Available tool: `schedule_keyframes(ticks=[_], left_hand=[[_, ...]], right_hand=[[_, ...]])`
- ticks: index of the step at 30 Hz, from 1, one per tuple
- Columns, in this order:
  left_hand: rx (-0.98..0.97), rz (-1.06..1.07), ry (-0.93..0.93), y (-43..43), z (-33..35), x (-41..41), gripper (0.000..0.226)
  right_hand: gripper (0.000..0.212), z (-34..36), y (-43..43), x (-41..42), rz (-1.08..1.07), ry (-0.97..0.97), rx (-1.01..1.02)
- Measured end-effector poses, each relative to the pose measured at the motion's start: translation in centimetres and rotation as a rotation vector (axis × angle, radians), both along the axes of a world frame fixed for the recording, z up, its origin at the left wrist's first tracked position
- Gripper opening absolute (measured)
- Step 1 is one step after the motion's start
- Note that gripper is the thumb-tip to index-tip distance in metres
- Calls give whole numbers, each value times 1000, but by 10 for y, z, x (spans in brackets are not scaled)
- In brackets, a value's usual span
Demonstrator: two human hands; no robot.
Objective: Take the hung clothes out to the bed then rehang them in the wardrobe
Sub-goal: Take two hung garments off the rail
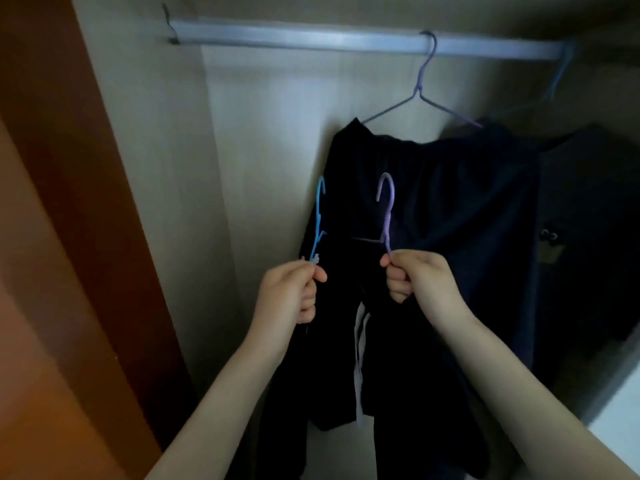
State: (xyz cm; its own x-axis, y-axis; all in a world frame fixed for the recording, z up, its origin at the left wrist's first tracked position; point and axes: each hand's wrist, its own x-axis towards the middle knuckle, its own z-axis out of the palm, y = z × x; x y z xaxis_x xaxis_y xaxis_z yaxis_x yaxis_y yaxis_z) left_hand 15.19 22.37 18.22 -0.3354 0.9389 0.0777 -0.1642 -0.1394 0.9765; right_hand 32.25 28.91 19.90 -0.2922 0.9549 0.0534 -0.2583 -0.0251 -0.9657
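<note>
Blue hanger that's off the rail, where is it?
Head view, left of centre: the left hand grips the blue hanger by its neck, below the rail, beside the purple hanger in the right hand.

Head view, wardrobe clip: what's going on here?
A person stands at an open wardrobe holding two hangers. The left grip holds a blue hanger and the right grip a lilac hanger. Both carry dark clothes and sit below the rail, not hooked on. A hooked hanger with a dark garment hangs on the rail, and a far hanger hangs to its right.
</note>
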Motion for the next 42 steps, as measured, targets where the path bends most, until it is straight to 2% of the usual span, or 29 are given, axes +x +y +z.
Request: schedule_keyframes(ticks=[6,9,17,23,28,32,37,42], left_hand=[[-145,-293,-54,-44,-75,18,33],[-117,-448,-1,-77,-81,13,32],[73,-903,137,-166,-38,-33,31],[170,-1174,142,-224,9,-35,31],[159,-1353,103,-286,18,-32,33],[112,-1495,133,-358,-6,-28,31],[15,-1722,142,-481,-40,-8,33],[25,-1954,175,-649,-56,15,33]], right_hand=[[30,-71,-94,17,-258,-1,-56],[30,-80,-146,14,-440,27,-42],[26,-41,-322,-29,-920,38,99],[26,13,-459,-66,-1223,-12,113],[23,11,-564,-92,-1421,-19,106],[22,-13,-659,-117,-1596,-22,53],[25,-45,-801,-156,-1814,68,-42],[23,-55,-974,-201,-2045,143,-124]])
